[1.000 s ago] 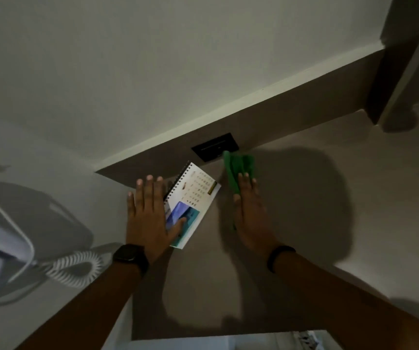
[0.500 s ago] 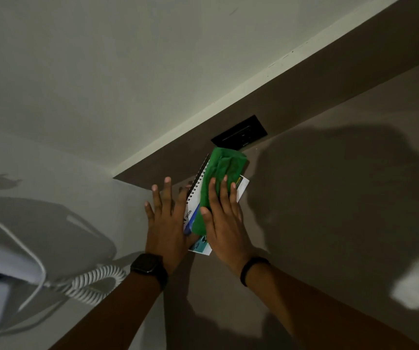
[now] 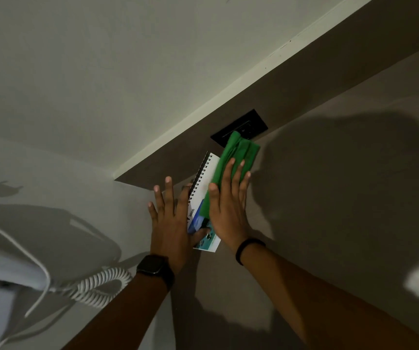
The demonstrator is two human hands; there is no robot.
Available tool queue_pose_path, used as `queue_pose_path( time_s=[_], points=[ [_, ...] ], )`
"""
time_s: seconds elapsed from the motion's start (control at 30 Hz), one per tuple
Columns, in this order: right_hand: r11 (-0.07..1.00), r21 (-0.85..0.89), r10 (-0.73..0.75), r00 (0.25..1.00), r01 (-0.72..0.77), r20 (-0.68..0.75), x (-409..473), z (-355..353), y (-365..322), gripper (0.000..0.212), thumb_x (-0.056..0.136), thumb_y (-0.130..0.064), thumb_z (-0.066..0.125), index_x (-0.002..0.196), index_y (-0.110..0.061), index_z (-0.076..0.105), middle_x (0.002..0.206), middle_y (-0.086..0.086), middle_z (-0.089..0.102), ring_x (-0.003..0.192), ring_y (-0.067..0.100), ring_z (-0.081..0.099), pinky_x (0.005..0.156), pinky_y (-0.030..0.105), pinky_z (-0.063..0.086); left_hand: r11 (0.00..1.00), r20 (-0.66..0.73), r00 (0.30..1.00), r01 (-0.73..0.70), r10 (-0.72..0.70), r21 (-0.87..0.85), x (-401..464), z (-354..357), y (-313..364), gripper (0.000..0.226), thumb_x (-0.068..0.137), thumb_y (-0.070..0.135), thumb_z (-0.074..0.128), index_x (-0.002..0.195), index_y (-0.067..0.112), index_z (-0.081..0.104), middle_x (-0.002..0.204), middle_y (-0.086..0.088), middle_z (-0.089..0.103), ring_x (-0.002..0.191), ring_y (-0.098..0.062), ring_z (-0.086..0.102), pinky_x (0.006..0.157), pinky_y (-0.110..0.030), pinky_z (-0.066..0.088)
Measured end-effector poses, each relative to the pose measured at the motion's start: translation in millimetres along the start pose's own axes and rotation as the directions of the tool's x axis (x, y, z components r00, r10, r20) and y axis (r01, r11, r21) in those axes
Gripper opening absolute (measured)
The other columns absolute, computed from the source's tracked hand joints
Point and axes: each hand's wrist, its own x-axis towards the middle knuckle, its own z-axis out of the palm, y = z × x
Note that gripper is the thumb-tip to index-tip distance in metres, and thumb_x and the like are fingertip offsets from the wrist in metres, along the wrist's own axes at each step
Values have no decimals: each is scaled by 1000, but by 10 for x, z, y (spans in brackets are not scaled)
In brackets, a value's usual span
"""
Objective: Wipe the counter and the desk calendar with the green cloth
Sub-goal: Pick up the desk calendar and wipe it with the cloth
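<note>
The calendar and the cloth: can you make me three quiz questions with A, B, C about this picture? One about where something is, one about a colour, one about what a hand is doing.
1. Where is the cloth?
A. On the desk calendar
B. On the phone
C. On the floor

2. What colour is the cloth?
A. Red
B. Green
C. Yellow

3. What is the right hand doing?
A. Hanging in the air
B. Making a fist
C. Pressing flat on the cloth

Answers:
1 A: the cloth lies over the calendar's page beside the spiral binding.
2 B: it is bright green.
3 C: the fingers are spread flat on the cloth, while the left hand steadies the calendar's edge.
</note>
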Motion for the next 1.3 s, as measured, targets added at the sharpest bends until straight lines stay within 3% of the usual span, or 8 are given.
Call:
queue_pose_path(
  time_s=[0.2,0.37,0.57,0.7,0.83,0.93,1.1,1.3],
  points=[
    [990,-62,-121,989,126,82,-321,157,-80,69,104,-58,17,158,-36,-20,171,1,-22,156,24,-27,128,58,4,1000,-44,999,-13,14,9,-31,-18,25,119,76,44,87,161,30,5,170,-7,-20,156,-36,-21,123,-67,3],
    [999,16,33,999,-33,-13,28,39,59,68,98,-69,7,154,-46,-24,168,-2,-29,154,30,-28,125,65,6,1000,0,1000,2,-2,0,7,36,-20,121,76,81,62,163,32,-6,167,-1,-33,154,-34,-30,121,-62,-10],
    [991,-18,-130,991,131,15,-287,165,-68,61,106,-53,18,159,-42,-10,172,-1,-16,157,26,-22,128,59,9,1000,-55,998,-18,18,17,-32,-1,15,125,71,46,90,162,28,7,172,-9,-14,157,-37,-16,124,-67,7],
    [999,-30,-24,999,25,32,-150,59,172,61,105,-57,15,150,-54,-26,168,-6,-25,155,26,-26,126,63,10,1000,-7,1000,-13,13,-24,-13,12,-6,119,75,83,61,164,28,3,171,-5,-21,156,-33,-24,123,-60,-5],
    [987,128,-90,995,95,-46,-8,25,-138,63,110,-43,29,157,-41,-13,170,-3,-12,158,26,-19,128,59,11,998,-28,999,-20,18,-62,-30,6,21,119,76,72,70,164,28,3,173,-7,-13,157,-31,-21,124,-62,3],
    [980,10,-199,980,199,23,-275,107,-66,63,108,-45,27,161,-35,-7,171,-2,-11,159,26,-16,128,56,12,996,-27,999,-37,35,-85,-57,-10,20,124,72,53,87,164,25,9,174,-9,-2,158,-32,-12,124,-67,16],
    [999,-32,-22,1000,22,-10,23,-5,102,64,106,-53,17,155,-43,-22,173,3,-8,157,29,-22,127,60,10,987,3,1000,8,-7,-158,-60,-46,87,118,75,87,57,163,28,5,174,-12,5,159,-35,-2,124,-64,18],
    [980,-72,-181,982,184,54,-308,95,13,66,109,-46,27,162,-32,-9,173,1,-8,159,26,-16,129,52,8,988,-25,999,-30,26,-152,-70,-41,64,119,72,52,87,162,26,13,172,-12,14,155,-41,21,116,-71,34]
  ],
)
